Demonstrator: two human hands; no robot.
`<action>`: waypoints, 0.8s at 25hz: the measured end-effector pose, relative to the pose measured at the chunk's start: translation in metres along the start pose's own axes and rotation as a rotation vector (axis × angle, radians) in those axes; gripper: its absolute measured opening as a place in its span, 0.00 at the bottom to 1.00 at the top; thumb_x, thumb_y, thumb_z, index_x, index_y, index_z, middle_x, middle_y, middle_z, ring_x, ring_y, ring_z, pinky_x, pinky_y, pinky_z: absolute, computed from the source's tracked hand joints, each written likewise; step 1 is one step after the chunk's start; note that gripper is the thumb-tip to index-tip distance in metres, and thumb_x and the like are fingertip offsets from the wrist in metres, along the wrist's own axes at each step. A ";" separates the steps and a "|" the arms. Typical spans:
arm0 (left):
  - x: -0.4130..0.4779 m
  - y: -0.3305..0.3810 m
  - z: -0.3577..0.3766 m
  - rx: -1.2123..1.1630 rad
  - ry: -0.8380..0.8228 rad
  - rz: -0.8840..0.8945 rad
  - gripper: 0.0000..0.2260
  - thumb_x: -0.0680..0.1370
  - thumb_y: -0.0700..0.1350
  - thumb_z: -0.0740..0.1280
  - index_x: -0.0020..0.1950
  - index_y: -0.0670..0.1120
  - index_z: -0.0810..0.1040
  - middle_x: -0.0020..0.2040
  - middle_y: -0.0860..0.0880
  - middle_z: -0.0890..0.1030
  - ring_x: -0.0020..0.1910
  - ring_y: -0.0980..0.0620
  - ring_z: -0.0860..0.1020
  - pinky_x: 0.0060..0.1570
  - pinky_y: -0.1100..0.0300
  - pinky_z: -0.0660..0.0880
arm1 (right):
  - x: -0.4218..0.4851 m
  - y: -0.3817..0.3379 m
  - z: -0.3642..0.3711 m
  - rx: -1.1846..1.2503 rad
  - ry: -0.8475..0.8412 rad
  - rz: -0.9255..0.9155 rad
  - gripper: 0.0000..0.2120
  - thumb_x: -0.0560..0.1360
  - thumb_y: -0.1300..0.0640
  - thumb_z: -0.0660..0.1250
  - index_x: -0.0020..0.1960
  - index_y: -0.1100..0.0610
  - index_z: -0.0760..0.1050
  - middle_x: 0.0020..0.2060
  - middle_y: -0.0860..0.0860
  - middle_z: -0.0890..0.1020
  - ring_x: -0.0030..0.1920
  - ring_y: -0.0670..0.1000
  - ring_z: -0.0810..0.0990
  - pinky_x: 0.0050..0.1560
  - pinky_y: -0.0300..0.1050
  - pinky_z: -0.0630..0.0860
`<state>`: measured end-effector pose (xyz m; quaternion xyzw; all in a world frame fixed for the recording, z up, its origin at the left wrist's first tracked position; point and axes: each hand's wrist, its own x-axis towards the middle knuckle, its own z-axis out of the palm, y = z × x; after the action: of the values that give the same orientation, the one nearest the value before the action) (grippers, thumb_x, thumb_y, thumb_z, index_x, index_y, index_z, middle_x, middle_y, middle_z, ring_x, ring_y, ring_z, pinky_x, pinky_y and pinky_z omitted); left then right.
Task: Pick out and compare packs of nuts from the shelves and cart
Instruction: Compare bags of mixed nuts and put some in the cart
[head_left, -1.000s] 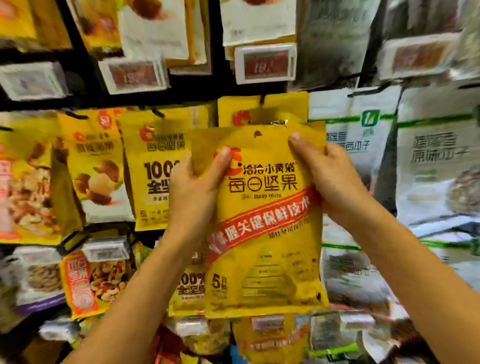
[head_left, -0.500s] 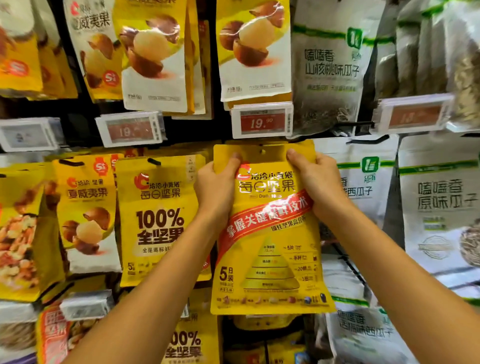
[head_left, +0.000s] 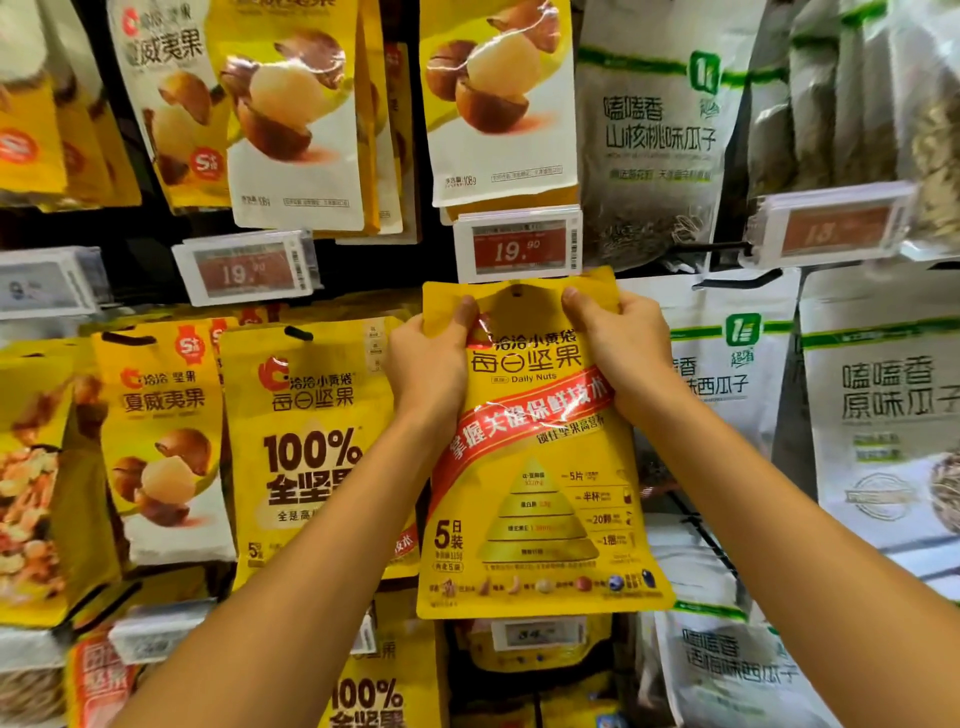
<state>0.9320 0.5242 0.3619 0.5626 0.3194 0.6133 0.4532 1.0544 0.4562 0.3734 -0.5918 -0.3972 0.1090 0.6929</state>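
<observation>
Higher now, the yellow nut pack (head_left: 535, 467) reaches the middle price tag (head_left: 519, 244); the left hand (head_left: 426, 374) and right hand (head_left: 623, 353) pinch its top corners.

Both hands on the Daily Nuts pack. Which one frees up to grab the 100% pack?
Probably left. The left hand grips the Daily Nuts pack at the corner next to the 100% pack; the right hand holds the far corner and would need to cross.

The left grip (head_left: 426, 374) and right grip (head_left: 623, 353) pinch the top corners of a yellow pack (head_left: 535, 499), held upright, its top edge just under a red 19.90 price tag (head_left: 519, 247). A 100% pack (head_left: 306, 447) hangs just left.
</observation>
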 end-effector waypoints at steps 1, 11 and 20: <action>-0.001 -0.002 0.000 0.005 -0.005 0.011 0.10 0.75 0.52 0.68 0.37 0.49 0.76 0.36 0.47 0.83 0.34 0.49 0.83 0.39 0.51 0.81 | -0.001 0.003 -0.001 0.011 -0.006 0.005 0.13 0.75 0.49 0.65 0.35 0.53 0.74 0.42 0.58 0.84 0.45 0.59 0.82 0.52 0.60 0.78; 0.001 -0.022 0.009 0.365 0.157 0.151 0.16 0.77 0.56 0.64 0.51 0.44 0.77 0.44 0.50 0.80 0.44 0.48 0.79 0.40 0.56 0.75 | -0.008 0.027 0.021 -0.292 0.247 -0.284 0.13 0.78 0.52 0.62 0.57 0.60 0.74 0.49 0.58 0.82 0.50 0.59 0.79 0.45 0.47 0.70; -0.121 -0.090 -0.067 0.929 -0.257 0.889 0.24 0.81 0.57 0.50 0.76 0.52 0.55 0.77 0.52 0.54 0.76 0.53 0.51 0.74 0.55 0.53 | -0.109 0.095 -0.036 -0.672 -0.137 -0.945 0.20 0.80 0.48 0.56 0.69 0.54 0.67 0.72 0.51 0.64 0.73 0.52 0.60 0.74 0.46 0.55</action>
<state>0.8789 0.4562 0.2215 0.8469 0.2313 0.4685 -0.0992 1.0377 0.3882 0.2423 -0.5294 -0.6747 -0.3060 0.4134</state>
